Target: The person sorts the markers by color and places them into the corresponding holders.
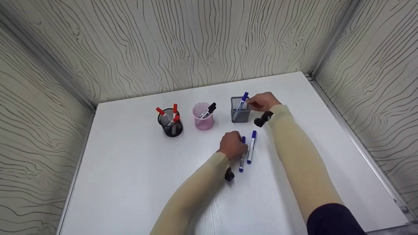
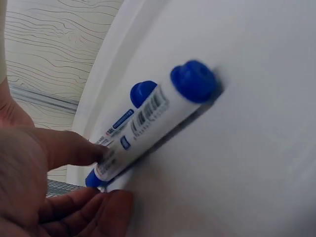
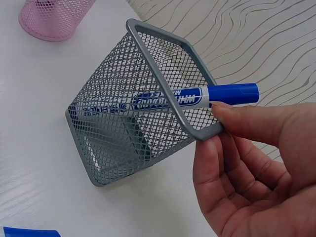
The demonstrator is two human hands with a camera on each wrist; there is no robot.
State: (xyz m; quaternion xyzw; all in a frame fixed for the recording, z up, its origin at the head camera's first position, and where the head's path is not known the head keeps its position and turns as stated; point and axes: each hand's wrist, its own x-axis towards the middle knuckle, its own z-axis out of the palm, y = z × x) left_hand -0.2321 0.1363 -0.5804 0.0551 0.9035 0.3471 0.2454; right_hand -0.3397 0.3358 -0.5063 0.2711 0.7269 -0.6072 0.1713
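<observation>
My left hand (image 1: 232, 145) pinches a blue-capped whiteboard marker (image 1: 241, 164) lying on the table, thumb on top and fingers curled by its far end in the left wrist view. A second blue marker (image 1: 251, 148) lies alongside it, to the right. At the back, my right hand (image 1: 263, 101) grips the rim corner of a square grey mesh pen holder (image 3: 113, 143), thumb at the inside and fingers outside. One blue marker (image 3: 232, 94) leans inside that holder, cap sticking out above the rim, near the thumb tip.
Left of the grey holder stands a round pink mesh cup (image 1: 204, 123) with black-capped markers (image 1: 211, 107). Farther left is a black mesh cup (image 1: 173, 130) holding red-capped markers (image 1: 175, 107). Patterned panels (image 1: 183, 49) enclose the white table (image 1: 130, 182) behind and on both sides.
</observation>
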